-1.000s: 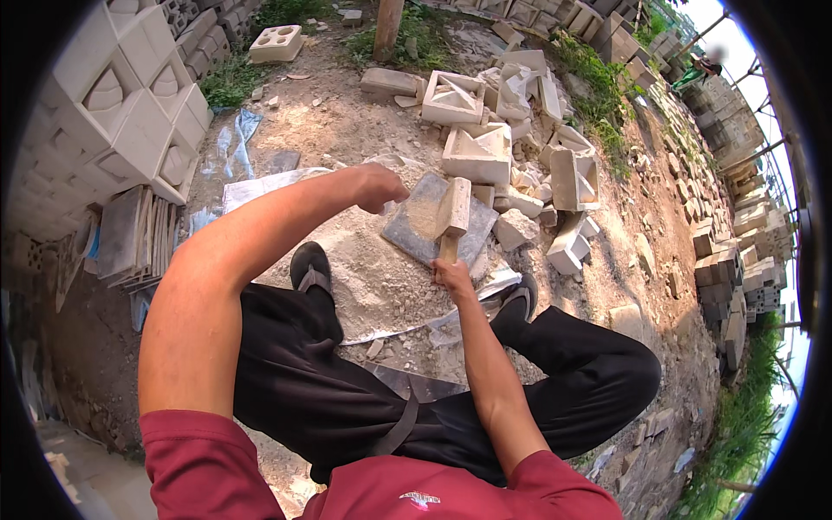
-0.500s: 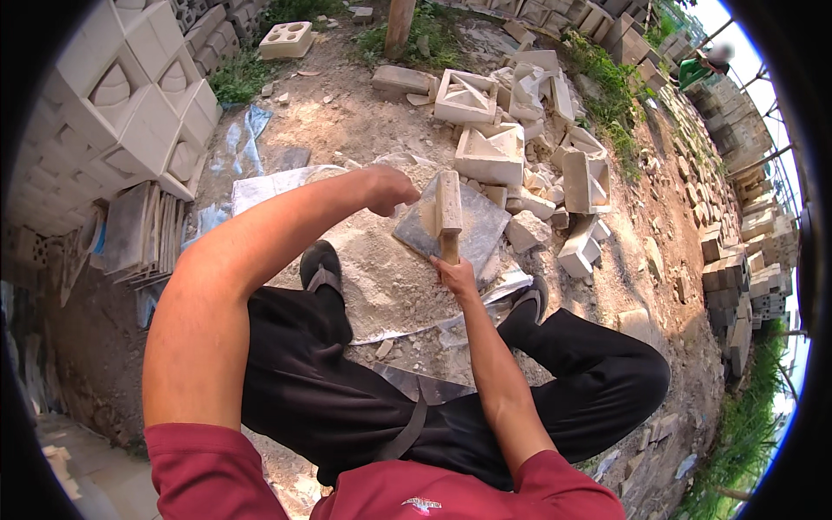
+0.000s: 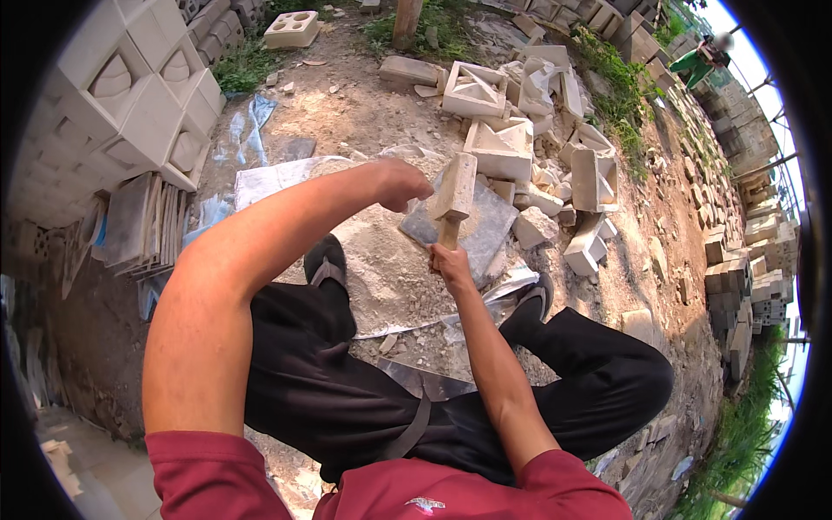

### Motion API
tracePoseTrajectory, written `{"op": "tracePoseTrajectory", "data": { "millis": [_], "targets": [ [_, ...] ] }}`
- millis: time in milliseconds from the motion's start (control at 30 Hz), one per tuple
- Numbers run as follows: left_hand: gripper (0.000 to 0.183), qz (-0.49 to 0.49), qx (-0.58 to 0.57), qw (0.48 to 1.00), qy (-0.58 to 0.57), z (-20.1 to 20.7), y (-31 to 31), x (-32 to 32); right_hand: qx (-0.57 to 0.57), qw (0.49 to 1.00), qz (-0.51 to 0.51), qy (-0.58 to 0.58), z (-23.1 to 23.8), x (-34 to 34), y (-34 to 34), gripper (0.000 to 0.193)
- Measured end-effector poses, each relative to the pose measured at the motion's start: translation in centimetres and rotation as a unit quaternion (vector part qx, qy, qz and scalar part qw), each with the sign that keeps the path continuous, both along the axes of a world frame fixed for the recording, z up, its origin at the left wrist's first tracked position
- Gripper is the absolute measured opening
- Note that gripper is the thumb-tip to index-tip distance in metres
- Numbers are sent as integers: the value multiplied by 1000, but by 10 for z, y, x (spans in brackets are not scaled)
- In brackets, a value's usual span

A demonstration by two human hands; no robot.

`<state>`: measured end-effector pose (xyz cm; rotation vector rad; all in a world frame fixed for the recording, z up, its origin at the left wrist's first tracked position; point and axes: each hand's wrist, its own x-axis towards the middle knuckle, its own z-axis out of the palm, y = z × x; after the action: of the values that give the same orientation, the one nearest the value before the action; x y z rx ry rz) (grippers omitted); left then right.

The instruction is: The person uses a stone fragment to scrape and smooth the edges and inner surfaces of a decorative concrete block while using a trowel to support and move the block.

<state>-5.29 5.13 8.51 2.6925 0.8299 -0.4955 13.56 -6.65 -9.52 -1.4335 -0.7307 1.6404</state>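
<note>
R hand (image 3: 450, 265) is grasping a wooden mallet (image 3: 456, 188) by its handle, frame ctr, head showing over a grey slab (image 3: 494, 223), contact unclear. L hand (image 3: 404, 185) is hanging just left of mallet head, fingers mostly hidden, can't tell if clenched or grasping smth. Pale grit (image 3: 381, 269) is lying below, broken blocks (image 3: 500, 149) upper rt of ctr.

Over the grey slab (image 3: 494, 221), the mallet (image 3: 455, 189) blocks a pass from above, with the left hand (image 3: 403, 185) just left of it and the right hand (image 3: 451, 263) at the slab's near edge. Broken blocks (image 3: 501, 149) and a rough chunk (image 3: 535, 227) crowd the slab's far and right sides. Near-left of the slab, low grit (image 3: 381, 277) leaves passage, bordered by a shoe (image 3: 327, 262).
</note>
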Motion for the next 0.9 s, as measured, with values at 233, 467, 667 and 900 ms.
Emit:
{"op": "tracePoseTrajectory", "data": {
  "millis": [233, 467, 667, 900],
  "targets": [
    [38, -15, 6, 999, 35, -10, 2, -1, -47, 986, 120, -101, -8, 23, -15, 17],
    [39, -4, -3, 1000, 13, -4, -1, 0, 9, 998, 54, -31, 0, -3, -15, 13],
    [38, -17, 1, 999, 29, -3, -2, 2, -48, 992, 78, -88, -2, 6, -26, 14],
    [37, -9, 7, 999, 36, -1, 0, -2, 0, 999, 45, -26, -2, 2, -33, 16]
  ]
}}
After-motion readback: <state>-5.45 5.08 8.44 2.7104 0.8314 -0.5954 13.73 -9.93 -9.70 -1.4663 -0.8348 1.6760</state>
